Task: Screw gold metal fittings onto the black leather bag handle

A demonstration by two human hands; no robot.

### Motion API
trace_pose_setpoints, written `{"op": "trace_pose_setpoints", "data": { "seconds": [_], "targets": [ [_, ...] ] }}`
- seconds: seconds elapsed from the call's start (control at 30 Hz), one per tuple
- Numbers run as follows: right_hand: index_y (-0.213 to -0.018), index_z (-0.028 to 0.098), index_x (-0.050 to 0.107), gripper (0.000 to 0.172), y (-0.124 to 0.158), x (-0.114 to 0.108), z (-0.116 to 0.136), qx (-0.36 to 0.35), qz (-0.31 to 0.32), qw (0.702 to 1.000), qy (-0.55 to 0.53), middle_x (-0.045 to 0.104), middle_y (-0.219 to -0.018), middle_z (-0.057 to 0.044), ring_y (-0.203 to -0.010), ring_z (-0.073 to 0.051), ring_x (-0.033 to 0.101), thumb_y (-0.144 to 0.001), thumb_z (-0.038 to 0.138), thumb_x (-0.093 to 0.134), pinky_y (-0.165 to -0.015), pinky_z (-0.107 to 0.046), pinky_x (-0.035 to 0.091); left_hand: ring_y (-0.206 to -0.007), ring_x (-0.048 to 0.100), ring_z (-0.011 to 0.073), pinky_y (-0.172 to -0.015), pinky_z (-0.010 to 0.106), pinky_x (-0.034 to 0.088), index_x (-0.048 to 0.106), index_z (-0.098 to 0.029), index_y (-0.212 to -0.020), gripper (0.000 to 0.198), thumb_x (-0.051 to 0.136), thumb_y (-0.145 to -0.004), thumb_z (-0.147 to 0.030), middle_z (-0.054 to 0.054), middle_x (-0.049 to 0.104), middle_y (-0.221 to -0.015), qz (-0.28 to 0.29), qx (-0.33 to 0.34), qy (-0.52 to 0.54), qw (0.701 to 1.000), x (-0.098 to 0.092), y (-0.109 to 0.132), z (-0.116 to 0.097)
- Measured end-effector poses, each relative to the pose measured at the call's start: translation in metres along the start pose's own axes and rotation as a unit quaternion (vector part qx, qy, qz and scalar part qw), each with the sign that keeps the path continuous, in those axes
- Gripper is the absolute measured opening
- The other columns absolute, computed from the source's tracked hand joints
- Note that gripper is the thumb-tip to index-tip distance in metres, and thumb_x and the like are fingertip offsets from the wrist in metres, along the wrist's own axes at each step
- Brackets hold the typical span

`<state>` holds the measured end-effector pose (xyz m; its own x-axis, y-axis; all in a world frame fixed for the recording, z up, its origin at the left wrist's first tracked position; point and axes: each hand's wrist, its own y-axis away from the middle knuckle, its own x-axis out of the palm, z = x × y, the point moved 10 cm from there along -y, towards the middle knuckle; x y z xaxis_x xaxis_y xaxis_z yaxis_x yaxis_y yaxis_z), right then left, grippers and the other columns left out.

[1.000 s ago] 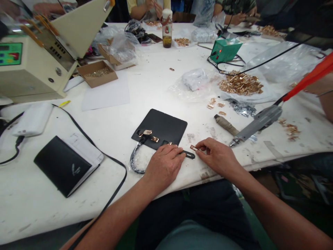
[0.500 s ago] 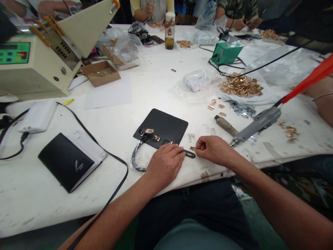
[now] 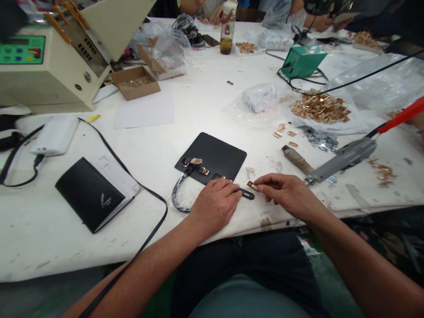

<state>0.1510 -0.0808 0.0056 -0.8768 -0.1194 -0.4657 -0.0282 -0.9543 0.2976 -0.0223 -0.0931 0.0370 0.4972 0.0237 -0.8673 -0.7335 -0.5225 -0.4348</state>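
My left hand [image 3: 215, 203] lies over a black strap [image 3: 247, 194], fingers together and pressing it down; its slotted end sticks out past the fingertips. Between the thumb and fingers of my right hand [image 3: 285, 192] is a small gold metal plate [image 3: 251, 185] with an opening in it, just above the strap end. Beyond my left hand a flat black bag panel [image 3: 218, 154] rests on the table. Gold fittings [image 3: 204, 170] and a plastic-wrapped handle [image 3: 176, 194] are on its near side. My left hand hides part of the strap and the panel's near edge.
A grey electric screwdriver [image 3: 344, 159] and a tool with a wrapped handle [image 3: 298, 160] lie right. Behind them are loose gold fittings [image 3: 319, 108] and grey metal pieces [image 3: 319, 139]. A black notebook [image 3: 89, 194], a cord and a beige machine [image 3: 49, 75] occupy the left.
My right hand has turned and its fingers have opened out somewhat, so more of the gold plate shows. My left hand stays on the strap. The view has shifted slightly.
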Motion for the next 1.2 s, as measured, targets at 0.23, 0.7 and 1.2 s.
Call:
{"op": "trace_pose_setpoints", "data": {
  "seconds": [0.23, 0.7, 1.2],
  "targets": [
    [-0.101, 0.016, 0.079, 0.037, -0.003, -0.007, -0.004, 0.003, -0.009, 1.000, 0.029, 0.062, -0.063, -0.002, -0.052, -0.012, 0.049, -0.085, 0.048, 0.070, -0.049, -0.025, 0.034, -0.121, 0.057, 0.0220, -0.111, 0.044, 0.045, 0.072, -0.018, -0.117, 0.021, 0.057, -0.103, -0.022, 0.002, 0.070, -0.128, 0.020, -0.007, 0.007, 1.000, 0.005, 0.002, 0.003],
    [-0.105, 0.015, 0.078, 0.040, 0.003, 0.004, -0.012, 0.021, 0.041, 0.998, -0.040, 0.064, -0.070, -0.002, -0.062, -0.014, 0.055, -0.085, 0.049, 0.072, -0.056, -0.025, 0.040, -0.119, 0.058, 0.0226, -0.109, 0.044, 0.046, 0.073, -0.018, -0.117, 0.020, 0.060, -0.102, -0.021, 0.003, 0.071, -0.126, 0.005, -0.004, 0.004, 1.000, 0.002, 0.001, 0.001],
    [-0.096, 0.023, 0.079, 0.024, 0.000, 0.028, -0.004, -0.026, 0.047, 0.998, 0.020, 0.070, -0.078, 0.001, -0.072, -0.016, 0.062, -0.089, 0.038, 0.063, -0.068, -0.028, 0.044, -0.112, 0.061, 0.0207, -0.104, 0.041, 0.050, 0.071, -0.014, -0.111, 0.017, 0.061, -0.104, -0.025, 0.003, 0.074, -0.117, -0.024, -0.033, 0.036, 0.999, 0.001, -0.003, 0.008]
  ]
}}
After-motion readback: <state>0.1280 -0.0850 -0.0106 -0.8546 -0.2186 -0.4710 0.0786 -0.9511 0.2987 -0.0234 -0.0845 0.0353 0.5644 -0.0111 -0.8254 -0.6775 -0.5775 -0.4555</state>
